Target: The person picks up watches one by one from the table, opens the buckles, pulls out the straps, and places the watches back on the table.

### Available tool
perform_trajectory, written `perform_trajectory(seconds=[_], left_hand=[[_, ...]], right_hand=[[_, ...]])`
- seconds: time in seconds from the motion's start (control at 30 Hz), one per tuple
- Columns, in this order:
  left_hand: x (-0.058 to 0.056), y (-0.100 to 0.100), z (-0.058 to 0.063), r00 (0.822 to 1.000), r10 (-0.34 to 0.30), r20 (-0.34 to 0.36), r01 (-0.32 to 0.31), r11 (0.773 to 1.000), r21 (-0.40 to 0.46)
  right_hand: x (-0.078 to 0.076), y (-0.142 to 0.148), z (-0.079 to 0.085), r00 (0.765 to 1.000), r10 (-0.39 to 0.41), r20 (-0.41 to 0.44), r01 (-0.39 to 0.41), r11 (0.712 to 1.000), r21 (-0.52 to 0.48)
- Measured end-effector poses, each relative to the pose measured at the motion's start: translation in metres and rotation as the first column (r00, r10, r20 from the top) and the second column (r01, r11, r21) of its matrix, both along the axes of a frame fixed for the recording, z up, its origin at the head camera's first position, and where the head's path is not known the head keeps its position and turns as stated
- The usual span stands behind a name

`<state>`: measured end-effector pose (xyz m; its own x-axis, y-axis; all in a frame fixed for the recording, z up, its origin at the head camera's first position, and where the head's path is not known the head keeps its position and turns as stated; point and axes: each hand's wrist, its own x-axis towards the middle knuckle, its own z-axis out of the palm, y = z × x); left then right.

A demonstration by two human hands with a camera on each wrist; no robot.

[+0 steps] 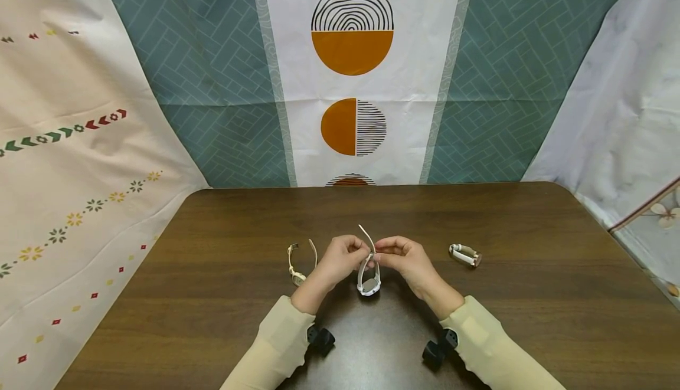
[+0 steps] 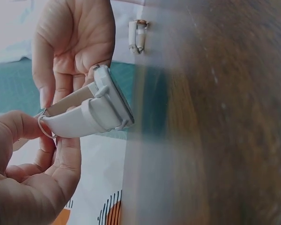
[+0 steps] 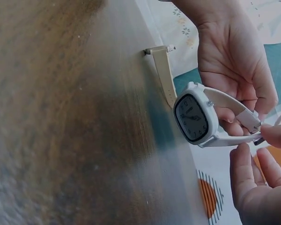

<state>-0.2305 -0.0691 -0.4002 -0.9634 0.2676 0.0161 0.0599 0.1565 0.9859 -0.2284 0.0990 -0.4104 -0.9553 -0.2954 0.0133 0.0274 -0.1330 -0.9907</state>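
Note:
A white wristwatch (image 1: pixel 369 284) with a square-cornered case hangs between both hands, its strap looped and the strap's free end sticking up. My left hand (image 1: pixel 340 257) pinches the strap near the buckle; in the left wrist view its thumb and fingers are at the buckle (image 2: pixel 46 127). From the other side, my right hand (image 1: pixel 406 261) pinches the strap end by the buckle. The right wrist view shows the numbered watch dial (image 3: pixel 192 118) facing the camera. Fingers partly hide the buckle.
A cream-strapped watch (image 1: pixel 298 278) lies left of the hands, partly hidden by the left wrist. To the right lies another watch (image 1: pixel 465 255) with a white band and rose-gold case. All are over a brown wooden table (image 1: pixel 212 295) with patterned cloths behind.

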Motion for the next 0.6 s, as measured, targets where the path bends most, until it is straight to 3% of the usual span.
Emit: perform_trajectory(seconds=[0.23,0.6], left_hand=[[-0.0009,-0.0006,-0.0014,1.000,0.000,0.014,0.000,1.000,-0.008],[-0.0008,-0.0022,0.0009,0.999,0.011,0.051,-0.014,0.999,0.044]], right_hand=[[0.0004,0.0009,-0.0015,1.000,-0.004,0.014,0.003,0.999,0.037],[0.0004,0.0012,0.0001,0.999,0.007,0.053,-0.008,1.000,0.005]])
